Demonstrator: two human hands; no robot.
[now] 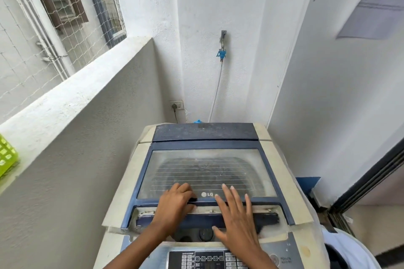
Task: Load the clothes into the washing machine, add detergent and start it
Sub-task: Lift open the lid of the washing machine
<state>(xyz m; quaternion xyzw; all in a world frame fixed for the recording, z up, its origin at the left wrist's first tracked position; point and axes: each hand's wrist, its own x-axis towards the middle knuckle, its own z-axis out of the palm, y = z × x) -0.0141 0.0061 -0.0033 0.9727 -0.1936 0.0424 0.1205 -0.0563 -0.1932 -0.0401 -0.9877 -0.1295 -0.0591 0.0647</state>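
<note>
A top-loading washing machine [282, 170] with a blue-framed glass lid [207, 166] fills the lower middle. The lid's front edge is raised a little, showing a dark gap above the drum. My left hand [175, 201] curls its fingers under the lid's front edge near the logo. My right hand [238, 214] lies flat, fingers spread, on the lid's front rim. The control panel [209, 259] sits at the bottom edge, partly hidden by my forearms. No clothes or detergent are clearly visible.
A grey parapet wall [76, 116] runs close along the left, with a green crate [6, 155] on its ledge. A tap and hose [222, 54] and a wall socket [176, 105] are behind the machine. A white wall and sliding door track [360, 185] stand right.
</note>
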